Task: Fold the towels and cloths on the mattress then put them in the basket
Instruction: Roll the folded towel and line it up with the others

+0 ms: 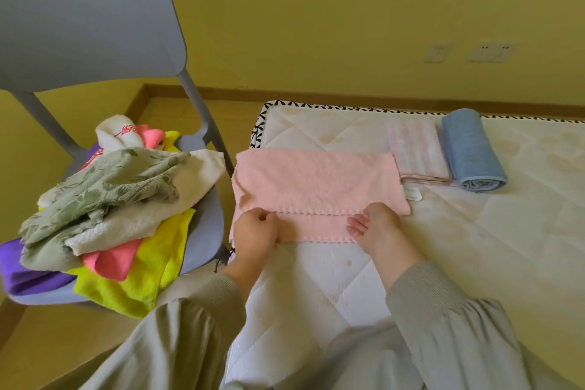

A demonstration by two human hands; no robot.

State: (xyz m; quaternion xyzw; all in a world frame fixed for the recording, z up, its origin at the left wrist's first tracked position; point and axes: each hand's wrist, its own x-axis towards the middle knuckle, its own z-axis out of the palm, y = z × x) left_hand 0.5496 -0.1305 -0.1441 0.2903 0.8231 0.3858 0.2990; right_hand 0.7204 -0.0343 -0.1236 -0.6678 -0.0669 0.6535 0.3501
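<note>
The left grip point(254, 229) is curled and pinches the scalloped near hem of the pink towel point(316, 180) by its left end. The right grip point(375, 226) lies with straight fingers flat on the same hem by its right end and holds nothing.

The towel lies across the near-left corner of the mattress point(506, 231). Two scalloped hems show, one just toward 12 o'clock of the other, so it looks partly doubled. For a clean fold, the right grip should probably pinch its end to match the left. Both ends could then move together so that hem meets hem, and a flat palm could press the crease.

At 9 o'clock the towel's left end reaches the mattress edge, and may just overhang it. Just past it stands a chair point(88, 25) carrying a pile of cloths point(107, 199), so a sideways tug could drag the towel off.

At 1 o'clock a folded striped cloth point(418, 149) sits at the towel's far right corner, with a rolled blue towel point(471, 152) beside it. Bare mattress lies at 3 and 6 o'clock. No basket is in view.
</note>
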